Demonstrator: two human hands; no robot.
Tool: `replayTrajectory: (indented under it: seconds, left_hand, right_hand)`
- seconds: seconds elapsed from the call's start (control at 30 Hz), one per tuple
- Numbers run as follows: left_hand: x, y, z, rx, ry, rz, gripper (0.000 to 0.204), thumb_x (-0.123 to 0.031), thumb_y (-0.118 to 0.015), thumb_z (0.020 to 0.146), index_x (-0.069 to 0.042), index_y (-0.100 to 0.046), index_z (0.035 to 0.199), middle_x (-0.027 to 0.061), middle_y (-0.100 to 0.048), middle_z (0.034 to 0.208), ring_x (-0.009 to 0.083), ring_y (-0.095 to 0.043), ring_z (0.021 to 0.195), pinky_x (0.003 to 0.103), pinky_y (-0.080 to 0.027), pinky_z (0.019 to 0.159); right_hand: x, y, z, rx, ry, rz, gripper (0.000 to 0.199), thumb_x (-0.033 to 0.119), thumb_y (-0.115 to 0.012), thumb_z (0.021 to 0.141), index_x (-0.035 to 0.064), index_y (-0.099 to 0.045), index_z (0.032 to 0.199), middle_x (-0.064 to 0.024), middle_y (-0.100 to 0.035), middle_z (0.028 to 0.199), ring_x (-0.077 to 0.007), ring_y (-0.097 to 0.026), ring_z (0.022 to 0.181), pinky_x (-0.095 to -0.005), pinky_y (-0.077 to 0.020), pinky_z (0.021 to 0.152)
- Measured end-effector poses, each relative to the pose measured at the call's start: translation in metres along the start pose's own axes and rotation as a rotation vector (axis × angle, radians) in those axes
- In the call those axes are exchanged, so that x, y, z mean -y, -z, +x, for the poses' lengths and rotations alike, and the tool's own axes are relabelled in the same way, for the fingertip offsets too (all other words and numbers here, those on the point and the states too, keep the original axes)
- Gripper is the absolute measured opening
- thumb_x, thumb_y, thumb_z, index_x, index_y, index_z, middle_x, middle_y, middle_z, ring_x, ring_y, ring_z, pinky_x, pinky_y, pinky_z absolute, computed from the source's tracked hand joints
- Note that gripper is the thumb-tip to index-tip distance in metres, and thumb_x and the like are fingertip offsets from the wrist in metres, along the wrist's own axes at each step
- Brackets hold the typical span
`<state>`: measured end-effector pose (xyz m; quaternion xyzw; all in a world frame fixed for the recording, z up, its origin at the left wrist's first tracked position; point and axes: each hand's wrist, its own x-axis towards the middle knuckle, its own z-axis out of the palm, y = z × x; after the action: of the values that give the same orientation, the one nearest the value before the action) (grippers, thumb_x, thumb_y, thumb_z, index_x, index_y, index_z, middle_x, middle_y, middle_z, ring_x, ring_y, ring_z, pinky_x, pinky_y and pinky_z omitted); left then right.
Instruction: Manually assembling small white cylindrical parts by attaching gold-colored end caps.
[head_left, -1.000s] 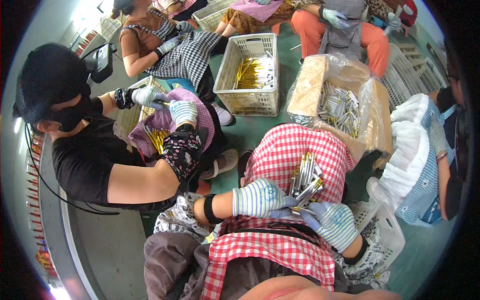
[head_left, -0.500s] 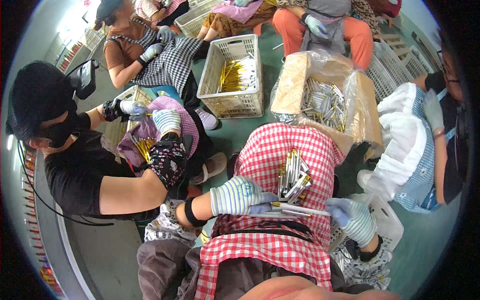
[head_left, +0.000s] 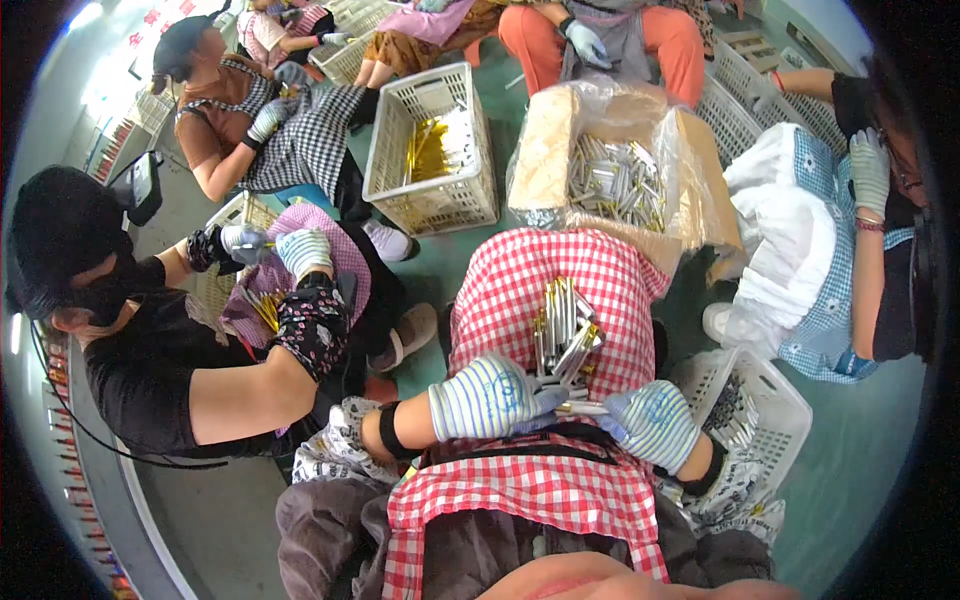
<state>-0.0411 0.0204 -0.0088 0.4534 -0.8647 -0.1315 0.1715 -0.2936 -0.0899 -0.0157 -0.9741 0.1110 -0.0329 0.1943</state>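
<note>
On the red-and-white checked apron over my lap lies a loose pile of slim white and silver rods, some with gold ends. Just nearer to me, my left hand, in a striped glove, is closed with its fingertips on a slim white rod. My right hand, gloved alike, pinches the rod's right end. The two hands are close together, with only a short stretch of the rod showing between them. My left fingers partly hide its other end.
Beside my right forearm stands a white plastic crate with more rods. Ahead are a plastic-lined cardboard box of rods and another crate with gold-ended ones. A co-worker sits close on my left; others sit around.
My right hand has moved left, up to my left hand, and the gap between them has narrowed. The whole view has shifted a little, showing more of the right crate.
</note>
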Motion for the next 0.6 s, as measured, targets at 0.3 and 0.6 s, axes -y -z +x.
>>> replayTrajectory:
  seconds: [0.3, 0.6]
  left_hand:
    - [-0.001, -0.005, 0.030, 0.167, 0.107, -0.217, 0.040, -0.030, -0.063, 0.086, -0.007, -0.060, 0.119, 0.0104, -0.066, 0.094, 0.0273, -0.067, 0.080, 0.036, -0.054, 0.071]
    - [0.033, -0.027, 0.022, -0.087, 0.142, 0.098, 0.032, -0.019, -0.067, 0.081, -0.010, -0.067, 0.111, 0.0101, -0.067, 0.104, 0.0285, -0.065, 0.091, 0.041, -0.052, 0.075]
  right_hand:
    - [-0.015, -0.020, -0.070, -0.229, -0.331, 0.115, 0.009, 0.014, -0.063, 0.082, 0.0070, -0.066, 0.087, -0.0111, -0.065, 0.080, -0.0306, -0.064, 0.081, -0.0431, -0.0503, 0.075]
    - [-0.050, -0.179, -0.367, -0.209, -1.424, 0.121, 0.027, 0.017, -0.055, 0.086, 0.0010, -0.064, 0.106, -0.0225, -0.064, 0.102, -0.0395, -0.059, 0.095, -0.0432, -0.0453, 0.083]
